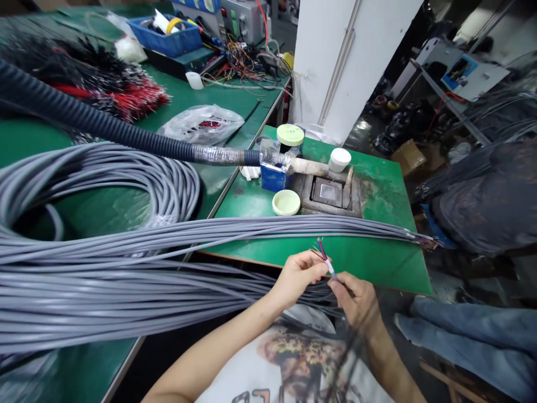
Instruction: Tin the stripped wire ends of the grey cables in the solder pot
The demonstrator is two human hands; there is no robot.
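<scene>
Two bare hands are brought together in front of the torso, forearms angled inward from either side. The left hand (298, 277) is closed, its fingers curled around one grey sheathed cable (331, 271) just below the stripped end. The right hand (356, 299) is pinched on the same cable slightly lower, with thumb and fingertips nearly closed on it. Several thin coloured conductors (319, 251) are seen fanning out from the cable tip above the grip; their exact number cannot be counted. Beyond the grip, one long bundle of grey cables (251, 226) is laid across one green work board (377, 260), its fanned ends lying to the right of the hands. One second grey bundle (126, 302) runs off to the left of the grip, and one grey coil (104, 184) is placed further left. Ahead of the grip, one square metal solder pot (327, 193) is set on the board, with one pale green lid (286, 202) beside it and one white-lidded tub (339, 159) and one green-lidded jar (290, 134) behind it.
</scene>
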